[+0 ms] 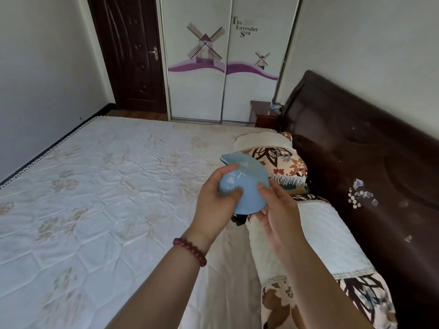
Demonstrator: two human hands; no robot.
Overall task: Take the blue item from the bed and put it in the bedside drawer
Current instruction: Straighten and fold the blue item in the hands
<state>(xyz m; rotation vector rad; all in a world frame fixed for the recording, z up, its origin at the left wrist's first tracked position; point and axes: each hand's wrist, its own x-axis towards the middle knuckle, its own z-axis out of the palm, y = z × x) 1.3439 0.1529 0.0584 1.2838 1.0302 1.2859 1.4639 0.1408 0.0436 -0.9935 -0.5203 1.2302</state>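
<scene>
The blue item is a soft, light blue fabric piece with white printed characters, held up in the air above the bed, near the pillows. My left hand, with a red bead bracelet on its wrist, grips the item's left side. My right hand pinches its right edge from below. A dark strap hangs under the item. A dark red bedside cabinet stands at the far side of the bed beside the headboard; I cannot see its drawer front clearly.
Two patterned pillows with white towel covers lie along the dark brown headboard on the right. A white sliding wardrobe with windmill decals and a dark wooden door stand beyond the bed. Small objects lie on the bedside cabinet.
</scene>
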